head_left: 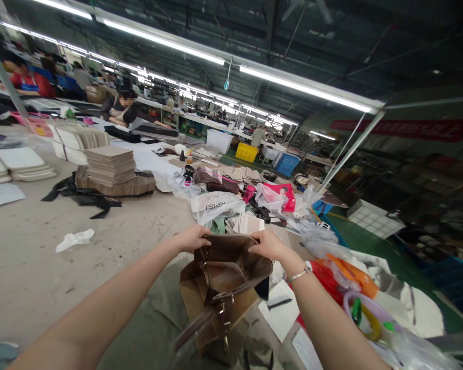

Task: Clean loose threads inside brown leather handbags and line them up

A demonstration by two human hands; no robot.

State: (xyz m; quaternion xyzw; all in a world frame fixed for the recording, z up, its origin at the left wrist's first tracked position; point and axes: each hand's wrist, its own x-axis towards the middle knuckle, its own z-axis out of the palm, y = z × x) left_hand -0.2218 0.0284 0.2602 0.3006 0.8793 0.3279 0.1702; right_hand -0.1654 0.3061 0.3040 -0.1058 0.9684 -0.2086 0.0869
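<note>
A brown handbag [231, 277] is held up in front of me with its mouth spread wide, showing the brown lining and an inner pocket. My left hand [191, 238] pinches the left corner of its rim. On the right side of the rim, my right hand [269, 244] grips the edge with thumb and fingers; a silver bangle is on that wrist. Straps with metal hooks dangle at the near side of the bag. Under it sits a tan cardboard-like piece [189, 288], partly hidden. White paper [281, 313] with a dark pen [280, 304] lies to the right.
Stacked tan cards [110, 164] and cream padded pieces [77, 139] stand at the left on the worktable [81, 277]. Plastic bags [218, 205], a red bag [287, 195] and a lilac basket ring [349, 303] crowd the right. A co-worker [121, 108] leans over a table beyond.
</note>
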